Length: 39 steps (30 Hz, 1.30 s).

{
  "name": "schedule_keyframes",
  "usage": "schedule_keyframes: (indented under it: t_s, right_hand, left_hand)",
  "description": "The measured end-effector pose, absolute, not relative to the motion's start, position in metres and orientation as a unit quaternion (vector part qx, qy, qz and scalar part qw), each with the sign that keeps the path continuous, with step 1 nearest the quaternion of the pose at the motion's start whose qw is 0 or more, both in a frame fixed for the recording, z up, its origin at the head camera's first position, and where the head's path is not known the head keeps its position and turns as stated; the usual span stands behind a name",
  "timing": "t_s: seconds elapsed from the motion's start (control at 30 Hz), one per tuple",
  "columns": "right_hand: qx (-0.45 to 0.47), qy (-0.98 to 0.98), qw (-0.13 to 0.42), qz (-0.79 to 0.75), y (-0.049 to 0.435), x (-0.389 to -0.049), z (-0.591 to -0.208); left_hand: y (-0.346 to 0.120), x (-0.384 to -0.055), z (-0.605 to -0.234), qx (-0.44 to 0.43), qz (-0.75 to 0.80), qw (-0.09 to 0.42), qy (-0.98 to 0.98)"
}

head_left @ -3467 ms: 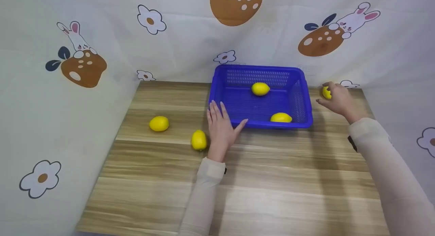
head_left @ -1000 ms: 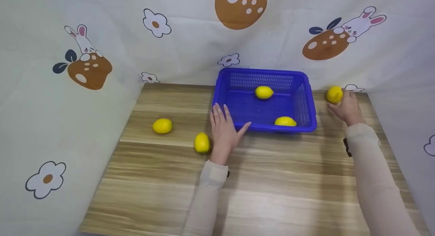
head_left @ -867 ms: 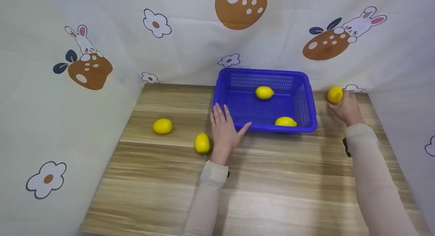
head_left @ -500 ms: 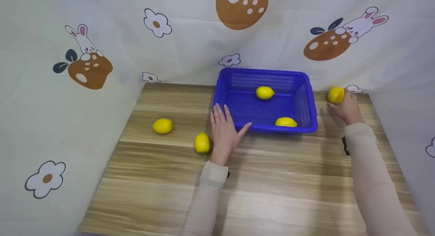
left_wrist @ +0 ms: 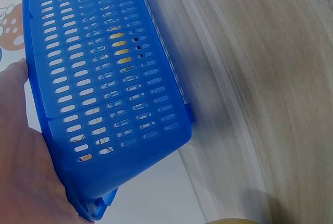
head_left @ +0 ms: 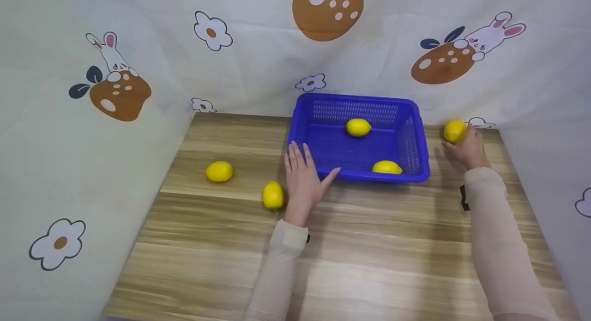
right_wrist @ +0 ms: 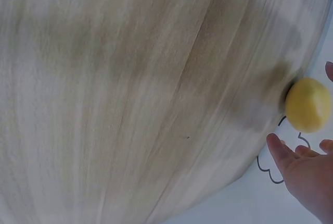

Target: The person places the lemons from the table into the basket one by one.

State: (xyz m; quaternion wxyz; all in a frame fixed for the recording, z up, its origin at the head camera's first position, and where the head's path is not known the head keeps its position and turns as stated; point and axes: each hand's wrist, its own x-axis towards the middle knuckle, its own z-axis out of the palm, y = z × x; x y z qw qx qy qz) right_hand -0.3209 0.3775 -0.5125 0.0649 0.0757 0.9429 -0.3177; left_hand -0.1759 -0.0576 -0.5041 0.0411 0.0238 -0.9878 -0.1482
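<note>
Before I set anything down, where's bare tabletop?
Free: front tabletop between left sleeve and right sleeve; rear-left, between leftmost lemon and blue basket. Crowded: left hand against the basket, nearer lemon alongside; right hand beside far-right lemon.

Cream sleeves (head_left: pixel 498 247), paler cuffs (head_left: pixel 287 240), black wrist pieces (head_left: pixel 465 198)
</note>
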Motion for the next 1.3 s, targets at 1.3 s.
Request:
schedule_keyframes:
  t_s: [1.3]
  right_hand:
    - [0.089, 0.942, 0.047, -0.319, 0.377, -0.351, -0.527]
  left_hand:
    - [-0.056, -0.175, -0.504, 0.026, -0.141, 0.044, -0.989]
